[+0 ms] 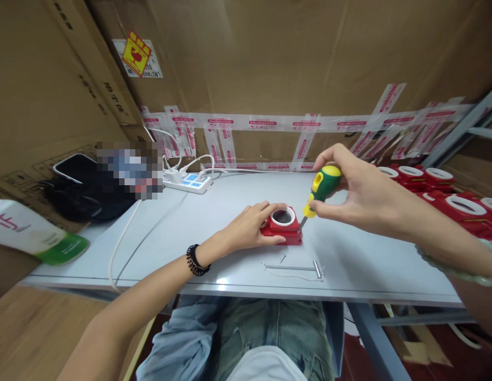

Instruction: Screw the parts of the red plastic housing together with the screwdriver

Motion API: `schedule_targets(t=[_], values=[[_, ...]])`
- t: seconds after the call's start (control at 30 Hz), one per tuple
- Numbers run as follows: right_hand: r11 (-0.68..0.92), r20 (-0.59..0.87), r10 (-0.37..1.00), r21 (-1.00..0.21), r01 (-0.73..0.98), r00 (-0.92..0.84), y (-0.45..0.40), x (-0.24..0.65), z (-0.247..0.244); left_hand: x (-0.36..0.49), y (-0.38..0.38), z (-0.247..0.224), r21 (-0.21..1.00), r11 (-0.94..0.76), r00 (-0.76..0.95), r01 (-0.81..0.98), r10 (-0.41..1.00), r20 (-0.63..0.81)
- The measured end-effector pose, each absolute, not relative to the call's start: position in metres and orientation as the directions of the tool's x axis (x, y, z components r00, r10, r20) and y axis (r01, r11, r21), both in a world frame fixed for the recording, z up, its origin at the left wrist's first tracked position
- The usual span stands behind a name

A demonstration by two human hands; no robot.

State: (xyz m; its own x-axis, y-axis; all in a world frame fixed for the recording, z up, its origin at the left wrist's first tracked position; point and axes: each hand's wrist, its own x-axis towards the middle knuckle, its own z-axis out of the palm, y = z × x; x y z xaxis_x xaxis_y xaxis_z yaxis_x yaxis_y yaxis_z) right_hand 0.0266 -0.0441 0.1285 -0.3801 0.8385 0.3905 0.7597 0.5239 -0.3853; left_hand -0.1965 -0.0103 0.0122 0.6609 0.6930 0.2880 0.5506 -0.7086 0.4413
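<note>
A red block-shaped part with a white ring around a dark round opening (275,233) lies on the table. My left hand (257,225) is closed around its left side, thumb along the front and fingers behind. In my right hand (343,188) is a short screwdriver (325,185) with a green and yellow handle, held tilted. Its metal shaft reaches down to the right corner of the red part; the very tip is hard to make out. On the table in front lie a small screw (283,257) and a thin metal rod with a crosspiece (293,268), with a whitish string beside it.
More red parts with white rings (466,205) are grouped at the right. A white power strip (190,182) with plugs and cables sits at the back left, near a phone (81,168) and a black bag (71,203). A white and green bottle (35,233) is at the left edge. Large cardboard (249,63) stands behind.
</note>
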Motion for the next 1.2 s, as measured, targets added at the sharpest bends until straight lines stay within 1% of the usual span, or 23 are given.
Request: schedule_targets(t=[0.1, 0.27, 0.5, 0.6, 0.63, 0.7, 0.77, 0.83, 0.87, 0.93, 1.0, 1.2], values=[[0.541, 0.411, 0.828, -0.410, 0.734, -0.381, -0.043, 0.025, 0.125, -0.197, -0.010, 0.012, 0.438, -0.709, 0.664, 0.552, 0.692, 0.284], [0.542, 0.499, 0.812, -0.453, 0.708, -0.302, -0.042, 0.023, 0.122, -0.196, -0.011, 0.013, 0.431, -0.706, 0.660, 0.562, 0.697, 0.280], [0.537, 0.614, 0.758, -0.398, 0.744, -0.220, -0.051, 0.026, 0.130, -0.196, -0.012, 0.014, 0.436, -0.703, 0.660, 0.561, 0.699, 0.277], [0.557, 0.658, 0.727, -0.401, 0.728, -0.194, -0.054, 0.027, 0.123, -0.196, -0.012, 0.014, 0.439, -0.703, 0.661, 0.559, 0.698, 0.276], [0.566, 0.640, 0.736, -0.403, 0.719, -0.221, -0.053, 0.028, 0.117, -0.196, -0.011, 0.013, 0.439, -0.703, 0.659, 0.559, 0.698, 0.279], [0.569, 0.507, 0.788, -0.389, 0.724, -0.348, -0.051, 0.029, 0.105, -0.196, -0.011, 0.013, 0.438, -0.705, 0.657, 0.557, 0.697, 0.287], [0.526, 0.269, 0.850, -0.358, 0.772, -0.453, -0.048, 0.030, 0.091, -0.196, -0.011, 0.012, 0.437, -0.709, 0.656, 0.554, 0.695, 0.296], [0.482, 0.127, 0.875, -0.314, 0.818, -0.467, -0.045, 0.031, 0.079, -0.196, -0.010, 0.011, 0.434, -0.711, 0.654, 0.553, 0.693, 0.302], [0.466, 0.091, 0.882, -0.301, 0.832, -0.462, -0.044, 0.031, 0.074, -0.196, -0.010, 0.010, 0.432, -0.712, 0.654, 0.553, 0.693, 0.304], [0.443, 0.049, 0.892, -0.293, 0.847, -0.449, -0.043, 0.031, 0.067, -0.196, -0.010, 0.009, 0.431, -0.715, 0.655, 0.551, 0.690, 0.307], [0.432, 0.039, 0.896, -0.295, 0.852, -0.441, -0.042, 0.029, 0.064, -0.197, -0.010, 0.009, 0.432, -0.716, 0.657, 0.548, 0.688, 0.309], [0.486, 0.061, 0.871, -0.256, 0.836, -0.488, -0.045, 0.023, 0.062, -0.197, -0.009, 0.008, 0.433, -0.719, 0.656, 0.544, 0.686, 0.314]])
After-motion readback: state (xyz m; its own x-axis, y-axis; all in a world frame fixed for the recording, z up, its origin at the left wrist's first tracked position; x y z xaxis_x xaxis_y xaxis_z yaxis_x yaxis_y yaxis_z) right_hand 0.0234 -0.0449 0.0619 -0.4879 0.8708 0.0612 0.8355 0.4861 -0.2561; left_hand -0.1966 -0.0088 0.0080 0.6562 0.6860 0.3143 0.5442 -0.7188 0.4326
